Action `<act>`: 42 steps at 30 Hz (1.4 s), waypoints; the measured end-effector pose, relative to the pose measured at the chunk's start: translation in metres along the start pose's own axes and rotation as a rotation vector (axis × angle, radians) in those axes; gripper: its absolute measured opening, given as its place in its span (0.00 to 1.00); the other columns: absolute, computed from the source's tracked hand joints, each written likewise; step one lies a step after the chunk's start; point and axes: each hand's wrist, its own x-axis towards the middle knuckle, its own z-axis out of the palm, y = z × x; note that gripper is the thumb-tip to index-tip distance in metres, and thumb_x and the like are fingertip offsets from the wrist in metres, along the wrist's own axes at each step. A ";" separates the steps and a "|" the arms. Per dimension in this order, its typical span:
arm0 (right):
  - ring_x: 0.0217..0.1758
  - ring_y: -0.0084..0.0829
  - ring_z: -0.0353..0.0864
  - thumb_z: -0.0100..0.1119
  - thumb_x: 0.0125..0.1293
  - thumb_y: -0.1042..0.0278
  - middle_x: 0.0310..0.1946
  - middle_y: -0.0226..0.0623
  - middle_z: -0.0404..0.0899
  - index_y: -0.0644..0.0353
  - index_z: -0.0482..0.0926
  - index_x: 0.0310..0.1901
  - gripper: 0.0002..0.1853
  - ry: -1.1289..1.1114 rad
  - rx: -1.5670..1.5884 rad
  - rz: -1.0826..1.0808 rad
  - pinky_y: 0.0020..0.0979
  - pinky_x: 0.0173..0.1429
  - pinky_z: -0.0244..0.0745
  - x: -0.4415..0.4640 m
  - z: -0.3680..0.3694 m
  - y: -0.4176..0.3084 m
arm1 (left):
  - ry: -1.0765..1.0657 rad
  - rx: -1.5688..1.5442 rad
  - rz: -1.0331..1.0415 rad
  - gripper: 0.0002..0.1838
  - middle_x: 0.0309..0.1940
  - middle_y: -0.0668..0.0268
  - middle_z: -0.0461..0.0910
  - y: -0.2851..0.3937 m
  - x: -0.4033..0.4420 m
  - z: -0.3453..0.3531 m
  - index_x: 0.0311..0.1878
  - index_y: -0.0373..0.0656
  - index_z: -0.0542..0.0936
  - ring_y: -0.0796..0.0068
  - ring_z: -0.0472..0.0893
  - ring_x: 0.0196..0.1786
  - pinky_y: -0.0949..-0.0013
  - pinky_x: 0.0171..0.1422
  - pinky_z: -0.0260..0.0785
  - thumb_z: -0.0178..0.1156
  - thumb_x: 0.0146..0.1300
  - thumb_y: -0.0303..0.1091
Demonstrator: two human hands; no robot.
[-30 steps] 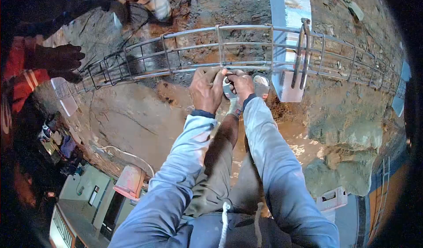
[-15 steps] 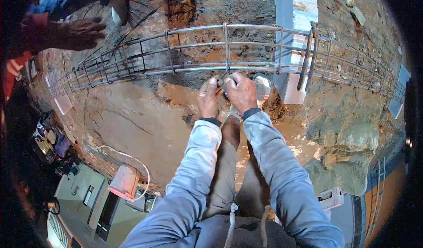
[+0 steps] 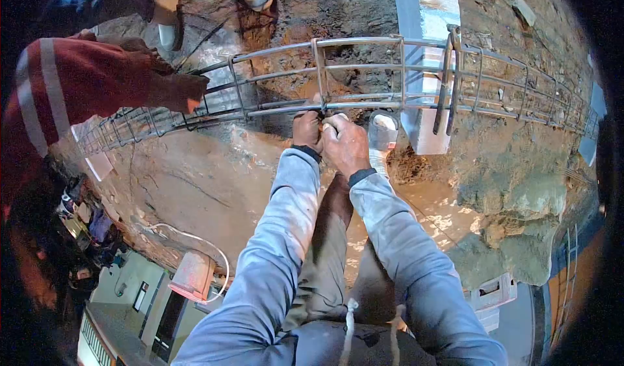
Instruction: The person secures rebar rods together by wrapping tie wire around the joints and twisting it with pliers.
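Observation:
A long rebar cage (image 3: 364, 97) of bars and square stirrups spans the view. My left hand (image 3: 307, 130) is closed at its lower bar, beside a stirrup (image 3: 320, 73), its fingers partly behind the bar. Right beside it, my right hand (image 3: 346, 143) is closed in a pinch just under the same bar. What lies between the fingers of either hand is too small to make out. A metal bar tool (image 3: 444, 86) with two prongs hangs over the cage on the right.
A co-worker's red sleeve (image 3: 97, 83) reaches in from the left, with a hand at the cage. A white-topped beam (image 3: 429, 129) passes under the cage. A reddish bucket (image 3: 193, 274) stands lower left, near muddy water (image 3: 188, 184). Concrete lumps (image 3: 500, 255) lie lower right.
The co-worker's arm has moved right and reached the cage. My hands have drawn together at the lower bar, my left fingers now partly behind it.

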 end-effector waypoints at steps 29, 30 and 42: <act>0.27 0.46 0.80 0.56 0.50 0.73 0.24 0.47 0.79 0.60 0.75 0.31 0.05 -0.077 -0.425 -0.449 0.42 0.31 0.75 0.025 -0.036 -0.043 | -0.278 -1.191 -0.438 0.14 0.35 0.71 0.80 0.001 -0.004 -0.010 0.40 0.42 0.78 0.80 0.77 0.38 0.73 0.44 0.66 0.63 0.60 0.44; 0.27 0.47 0.80 0.56 0.52 0.73 0.23 0.47 0.79 0.60 0.75 0.32 0.05 -0.081 -0.448 -0.366 0.44 0.31 0.74 0.029 -0.042 -0.046 | -0.225 -1.131 -0.476 0.15 0.36 0.71 0.80 -0.003 -0.004 -0.006 0.41 0.44 0.78 0.81 0.76 0.39 0.72 0.45 0.65 0.63 0.59 0.45; 0.15 0.34 0.76 0.51 0.60 0.66 0.20 0.44 0.79 0.64 0.78 0.30 0.10 -0.433 0.394 0.563 0.34 0.20 0.69 0.014 -0.026 -0.016 | -0.116 -0.824 -0.609 0.22 0.30 0.65 0.79 0.036 -0.017 -0.013 0.35 0.40 0.80 0.78 0.76 0.30 0.76 0.34 0.66 0.55 0.64 0.53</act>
